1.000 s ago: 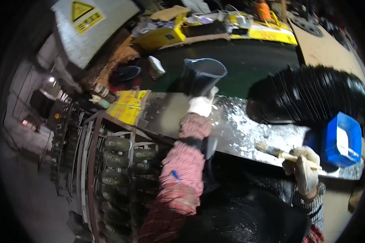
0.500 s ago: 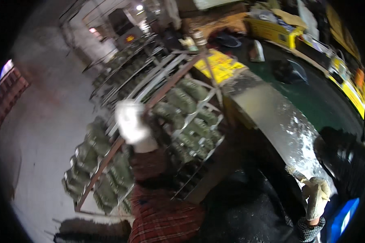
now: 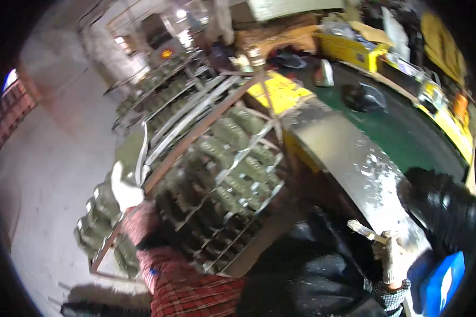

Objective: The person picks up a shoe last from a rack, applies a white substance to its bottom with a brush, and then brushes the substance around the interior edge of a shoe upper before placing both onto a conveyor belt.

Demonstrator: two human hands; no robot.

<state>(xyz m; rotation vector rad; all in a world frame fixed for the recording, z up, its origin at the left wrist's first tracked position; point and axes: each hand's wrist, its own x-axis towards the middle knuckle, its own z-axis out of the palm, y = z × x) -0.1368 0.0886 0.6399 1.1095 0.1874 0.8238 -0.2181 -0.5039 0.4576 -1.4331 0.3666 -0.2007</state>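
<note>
My left hand (image 3: pixel 126 191), in a white glove, is at the near left part of a brown metal rack (image 3: pixel 169 166). Its thumb points up and its fingers close round the lower end of an olive-green shoe (image 3: pixel 129 148) with a pale sole edge; blur and the glove hide part of the grip. Rows of similar olive shoes (image 3: pixel 230 132) sit on the rack's tiers. At the lower right, my right hand (image 3: pixel 394 261), also gloved, is closed on a brush (image 3: pixel 362 230), its pale bristles pointing left beside the metal bench.
The metal bench (image 3: pixel 344 132) has white smears and a yellow sheet (image 3: pixel 280 95) at its far end. Beyond runs a green belt (image 3: pixel 407 134) carrying a dark object (image 3: pixel 362 98). A yellow bin (image 3: pixel 349 50) stands behind, a blue box (image 3: pixel 443 285) near right.
My left hand has moved left and down from over the rack's middle, and an olive shoe now stands up in it. My right hand, with the brush, has shifted slightly left and lower.
</note>
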